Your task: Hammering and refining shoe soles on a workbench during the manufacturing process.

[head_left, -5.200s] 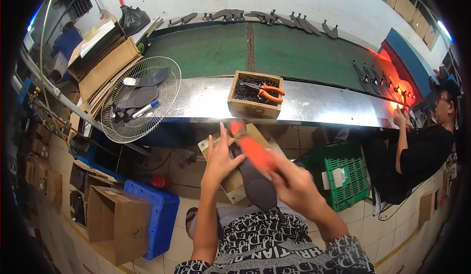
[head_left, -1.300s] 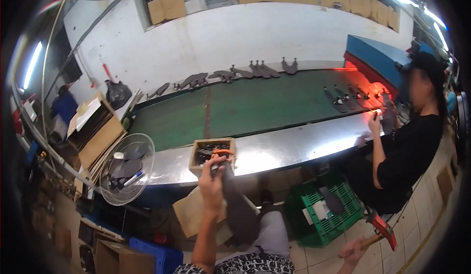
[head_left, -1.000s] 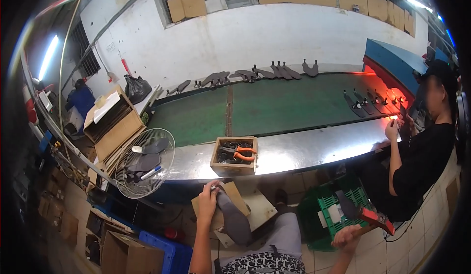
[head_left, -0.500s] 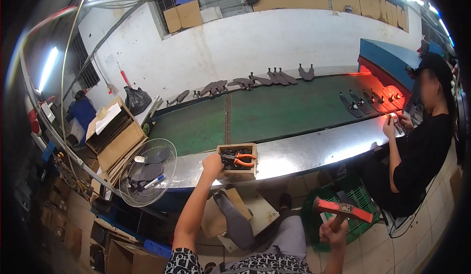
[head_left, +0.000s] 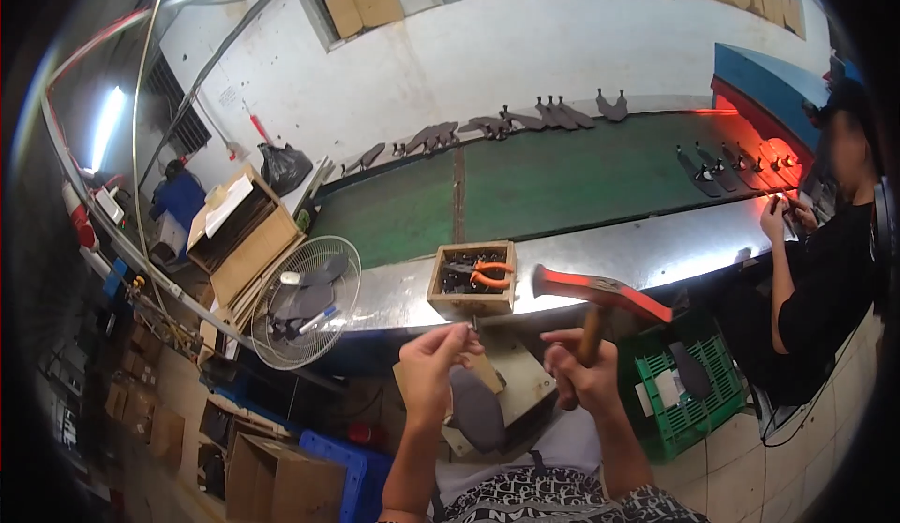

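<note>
**Pinching a small dark piece (head_left: 474, 323) at left, gripping a hammer (head_left: 605, 291) at right**

At the left end of the metal counter (head_left: 581, 251), a wire basket (head_left: 281, 351) with dark flat pieces (head_left: 317, 303) and a blue-capped marker (head_left: 317, 320) inside.

Next, raised before the counter's near edge, the left hand (head_left: 431, 366): thumb and forefinger brought together on the small dark piece, other fingers loosely curled. Too small to make out in detail.

Just below, on a pale board (head_left: 525, 378), the dark sole-shaped piece (head_left: 478, 412), upper end hidden behind the left hand; impossible to tell whether touching it.

Above, on the counter, a wooden box (head_left: 472, 308) of small dark parts (head_left: 457, 284), with orange-handled pliers (head_left: 492, 275) across the top.

Farther right, the right hand (head_left: 586, 373), fingers partly curled about the hammer's handle, forefinger jutting leftward; hammer head uppermost, well apart from the sole-shaped piece.

At far right, a green crate (head_left: 694, 415), and beyond it a co-worker's hands (head_left: 786, 216) near red light.

Seems to be at the stage of bringing a part to the sole-shaped piece, with the hammer held off. Probably calls next for seating that part squarely, steadying it, and keeping the left fingers clear of the hammer.
</note>
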The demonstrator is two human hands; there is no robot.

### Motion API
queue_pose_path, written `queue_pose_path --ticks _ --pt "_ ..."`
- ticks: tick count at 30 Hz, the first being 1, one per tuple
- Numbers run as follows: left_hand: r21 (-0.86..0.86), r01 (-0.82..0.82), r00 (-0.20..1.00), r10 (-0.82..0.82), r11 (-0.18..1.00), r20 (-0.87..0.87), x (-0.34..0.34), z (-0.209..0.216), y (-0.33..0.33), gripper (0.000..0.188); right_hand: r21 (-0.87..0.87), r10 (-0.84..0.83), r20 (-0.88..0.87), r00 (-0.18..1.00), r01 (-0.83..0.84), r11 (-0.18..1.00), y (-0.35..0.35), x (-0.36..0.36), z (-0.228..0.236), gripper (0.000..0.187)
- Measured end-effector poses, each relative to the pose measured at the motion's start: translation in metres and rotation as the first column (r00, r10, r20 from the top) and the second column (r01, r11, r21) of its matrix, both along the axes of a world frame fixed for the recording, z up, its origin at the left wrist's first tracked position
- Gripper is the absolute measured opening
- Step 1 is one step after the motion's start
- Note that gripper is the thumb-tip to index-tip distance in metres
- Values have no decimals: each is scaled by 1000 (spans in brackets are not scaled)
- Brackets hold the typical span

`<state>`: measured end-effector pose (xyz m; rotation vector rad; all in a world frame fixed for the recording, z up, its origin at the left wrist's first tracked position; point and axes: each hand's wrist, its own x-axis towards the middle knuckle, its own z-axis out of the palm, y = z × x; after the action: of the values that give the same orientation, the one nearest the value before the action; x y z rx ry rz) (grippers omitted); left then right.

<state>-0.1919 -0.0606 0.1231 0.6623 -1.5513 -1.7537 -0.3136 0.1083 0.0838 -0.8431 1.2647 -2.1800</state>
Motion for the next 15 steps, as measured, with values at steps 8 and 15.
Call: queue_pose_path --ticks 8,15 --pt "-616 -189 980 184 765 -73 54 -14 42 16 138 285 2 959 -282 949 -31 41 10 33" --pt "-895 -163 986 104 415 -131 74 -15 20 25 102 360 69 930 -366 925 -40 59 15 31"
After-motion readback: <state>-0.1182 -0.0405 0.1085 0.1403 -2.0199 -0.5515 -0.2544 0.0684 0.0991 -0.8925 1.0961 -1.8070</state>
